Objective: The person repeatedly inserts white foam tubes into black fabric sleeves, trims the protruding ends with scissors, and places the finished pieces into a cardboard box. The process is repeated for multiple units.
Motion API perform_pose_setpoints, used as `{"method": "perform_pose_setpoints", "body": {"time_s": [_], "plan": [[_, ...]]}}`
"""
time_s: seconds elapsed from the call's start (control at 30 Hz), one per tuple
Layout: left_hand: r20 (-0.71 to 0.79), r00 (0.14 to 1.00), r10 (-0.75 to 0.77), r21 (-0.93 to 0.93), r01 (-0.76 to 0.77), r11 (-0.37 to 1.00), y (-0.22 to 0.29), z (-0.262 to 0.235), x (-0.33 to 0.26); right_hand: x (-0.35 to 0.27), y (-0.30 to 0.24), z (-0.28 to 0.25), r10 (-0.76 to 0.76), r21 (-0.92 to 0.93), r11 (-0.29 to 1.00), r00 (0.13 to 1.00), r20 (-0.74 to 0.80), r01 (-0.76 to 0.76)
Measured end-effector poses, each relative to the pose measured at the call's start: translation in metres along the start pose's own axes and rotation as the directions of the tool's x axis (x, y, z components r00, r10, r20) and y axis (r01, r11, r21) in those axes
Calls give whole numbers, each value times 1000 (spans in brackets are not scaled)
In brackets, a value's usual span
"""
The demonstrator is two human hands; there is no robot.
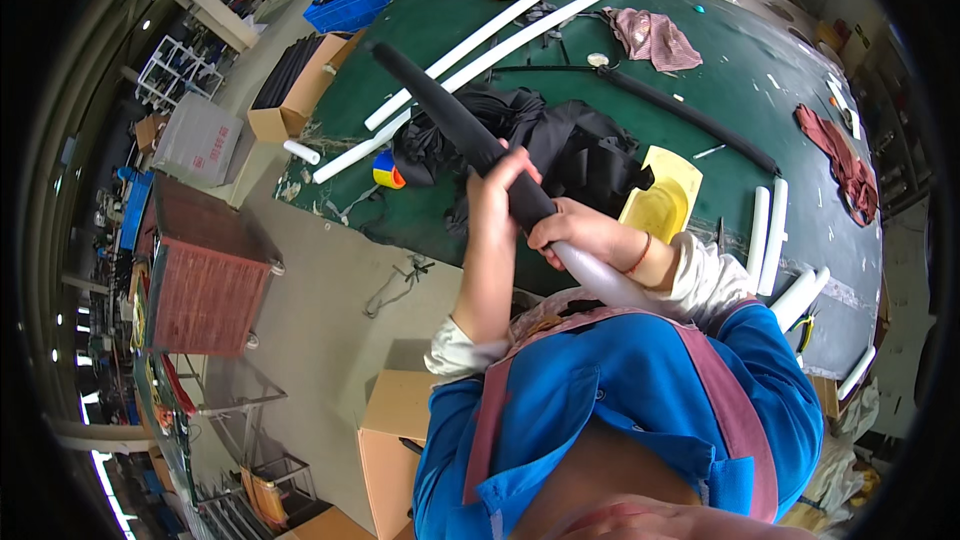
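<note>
Cardboard boxes sit at the far left of our view: an open brown cardboard carton point(300, 90) beside the bench corner holds long black strips, within an arm's reach of the work. Next to it, blue plastic crates point(365, 0) stand on the floor behind the green-topped workbench point(740, 80).

Moving right, our left hand point(497, 185) wraps around a long black foam sleeve point(450, 110), fingers clamped on it where its lower end meets the core. The sleeve slants up and away over the bench edge, its far tip pointing toward the carton, so its length has free room above the clutter.

Beneath it lie long white plastic tubes point(520, 20) laid roughly parallel across the bench, a roll of yellow and blue tape point(387, 170) near the edge, and a heap of black fabric point(560, 140).

Our right hand point(580, 235) closes on the sleeve just below the left one, fingers curled tight around it. From under this hand a smooth grey-white tube point(605, 280) runs down toward our chest, seemingly braced against the body, so the two hands can work the sleeve along it.

Further right rest a yellow plastic tray point(665, 200), a pink checked rag point(655, 38), short white tube pieces point(770, 230) and a dark red cloth point(845, 160).
</note>
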State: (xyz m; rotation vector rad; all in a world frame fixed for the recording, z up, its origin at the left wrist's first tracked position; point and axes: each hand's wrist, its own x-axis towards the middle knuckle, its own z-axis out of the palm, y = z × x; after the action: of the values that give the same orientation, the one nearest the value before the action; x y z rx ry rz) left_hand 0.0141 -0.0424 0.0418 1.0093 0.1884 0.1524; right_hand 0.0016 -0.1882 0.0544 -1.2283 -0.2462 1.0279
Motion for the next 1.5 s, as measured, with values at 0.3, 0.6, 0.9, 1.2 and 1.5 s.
{"method": "perform_pose_setpoints", "body": {"time_s": [0.3,0.6,0.9,1.2,1.5], "plan": [[-205,979,10,-420,-97,902,75,-77,72,-21,14,8,67,115,989,971,229,-95],[-130,991,36,-376,-83,923,59,-64,90,9,-14,9,-57,-227,969,980,189,100],[-354,934,-44,-423,-117,899,65,-142,116,-75,33,-36,144,-142,982,980,137,-124],[-244,969,33,-495,-153,855,68,-128,106,-37,15,-23,256,-113,964,952,168,-239],[-386,923,0,-369,-154,917,78,-177,110,-85,18,-40,258,-291,934,954,150,-207]]}}
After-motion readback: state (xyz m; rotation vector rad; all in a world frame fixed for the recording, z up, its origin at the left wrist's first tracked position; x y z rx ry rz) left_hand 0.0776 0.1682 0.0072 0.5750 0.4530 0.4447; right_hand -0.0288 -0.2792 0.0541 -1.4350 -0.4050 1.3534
